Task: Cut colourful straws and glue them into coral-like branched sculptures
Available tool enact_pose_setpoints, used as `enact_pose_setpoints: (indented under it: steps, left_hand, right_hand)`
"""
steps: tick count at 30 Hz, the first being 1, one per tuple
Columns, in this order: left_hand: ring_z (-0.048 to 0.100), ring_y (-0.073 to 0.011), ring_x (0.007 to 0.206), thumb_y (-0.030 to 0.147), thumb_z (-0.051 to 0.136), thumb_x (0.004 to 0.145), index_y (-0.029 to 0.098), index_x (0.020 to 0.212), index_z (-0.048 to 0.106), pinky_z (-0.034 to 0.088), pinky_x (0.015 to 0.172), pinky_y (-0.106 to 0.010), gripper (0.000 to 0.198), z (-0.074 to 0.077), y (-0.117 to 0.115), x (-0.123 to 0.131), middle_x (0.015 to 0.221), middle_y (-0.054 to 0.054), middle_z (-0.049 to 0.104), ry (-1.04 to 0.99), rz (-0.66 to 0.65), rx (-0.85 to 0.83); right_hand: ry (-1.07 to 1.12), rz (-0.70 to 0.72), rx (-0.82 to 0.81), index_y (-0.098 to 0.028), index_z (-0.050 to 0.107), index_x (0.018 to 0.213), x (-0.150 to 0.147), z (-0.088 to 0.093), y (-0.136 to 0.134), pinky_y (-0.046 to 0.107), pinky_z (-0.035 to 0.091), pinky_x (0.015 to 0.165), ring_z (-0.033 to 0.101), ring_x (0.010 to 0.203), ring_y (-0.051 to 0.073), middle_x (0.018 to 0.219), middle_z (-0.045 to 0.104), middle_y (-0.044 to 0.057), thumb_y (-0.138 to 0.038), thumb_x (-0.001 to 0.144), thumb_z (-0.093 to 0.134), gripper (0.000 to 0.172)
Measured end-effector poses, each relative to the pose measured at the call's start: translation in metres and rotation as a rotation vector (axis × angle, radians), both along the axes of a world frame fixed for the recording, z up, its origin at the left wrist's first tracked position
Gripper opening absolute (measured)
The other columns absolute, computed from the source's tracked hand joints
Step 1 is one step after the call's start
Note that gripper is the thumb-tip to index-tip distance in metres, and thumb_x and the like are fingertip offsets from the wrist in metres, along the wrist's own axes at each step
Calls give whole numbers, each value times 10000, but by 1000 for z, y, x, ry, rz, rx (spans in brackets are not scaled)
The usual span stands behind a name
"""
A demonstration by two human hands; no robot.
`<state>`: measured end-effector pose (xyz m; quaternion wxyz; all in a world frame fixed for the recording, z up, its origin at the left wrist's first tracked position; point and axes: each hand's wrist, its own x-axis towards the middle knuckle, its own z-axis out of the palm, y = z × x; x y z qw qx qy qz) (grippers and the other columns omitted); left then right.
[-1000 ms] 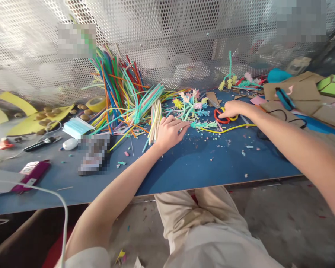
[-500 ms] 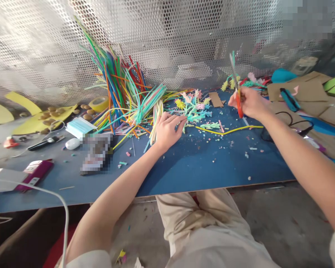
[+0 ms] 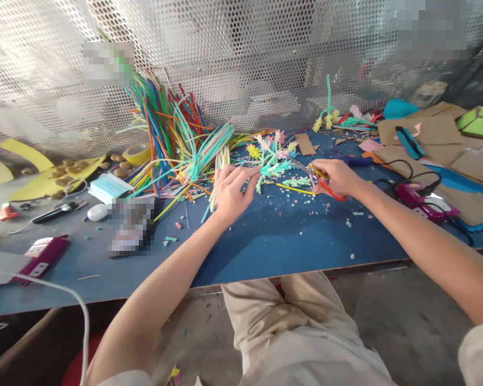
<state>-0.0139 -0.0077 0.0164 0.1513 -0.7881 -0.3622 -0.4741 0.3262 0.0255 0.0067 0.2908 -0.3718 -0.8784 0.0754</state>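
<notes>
Left hand point(image 3: 234, 192): thumb and fingers pinched together on the end of a green sprig point(image 3: 277, 168); a loose pinch could let it twist under a cut.
Right hand point(image 3: 336, 177): curled round the scissors point(image 3: 330, 190), blades aimed leftward; whether they are parted, I cannot tell.
Sprig: mid-table, close against the flowers point(image 3: 279, 137); such crowding could bring a wrong petal between the blades.
Blades: pointing towards the pinching fingers, so overreaching might nick them.
Yellow stem point(image 3: 294, 188): beside the right hand; a dragging wrist could sweep it away.
</notes>
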Motion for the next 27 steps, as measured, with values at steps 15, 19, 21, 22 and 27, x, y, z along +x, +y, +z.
enact_pose_setpoints:
  steps: [15,19,21,22,27]
  left_hand:
    - [623,-210,849,343,613,1046,275,1061,794,412,847,-400,194,-2,1,0,941,-24,808,57,43,8]
    - [621,-212,854,355,616,1047,277,1068,796,398,840,-399,198,-3,2,0,951,-24,811,67,54,10]
    - [619,-212,853,353,616,1048,281,1075,796,383,837,-400,195,-4,1,0,954,-24,812,71,50,7]
    - [617,-211,852,350,615,1050,285,1079,794,376,838,-401,193,-4,1,0,957,-22,812,71,40,4]
    - [617,-217,875,351,606,1053,296,1084,787,370,859,-415,192,-3,0,1,953,-26,806,63,12,-40]
  right_hand:
    - [47,109,-94,-236,426,699,-8,4,-5,303,299,624,388,614,146,684,448,-29,-688,801,780,583]
    - [51,118,-84,-237,406,742,-7,-2,-2,298,284,636,372,647,149,727,448,-31,-721,775,793,621]
    - [54,123,-83,-240,389,754,-7,-4,0,296,276,638,352,654,149,738,438,-35,-739,769,790,640]
    - [57,127,-84,-241,384,753,-7,-5,0,296,273,637,344,652,149,737,435,-36,-747,774,781,643]
    - [85,126,-90,-241,385,711,-10,-2,-2,296,271,614,344,622,146,694,429,-40,-769,768,770,656]
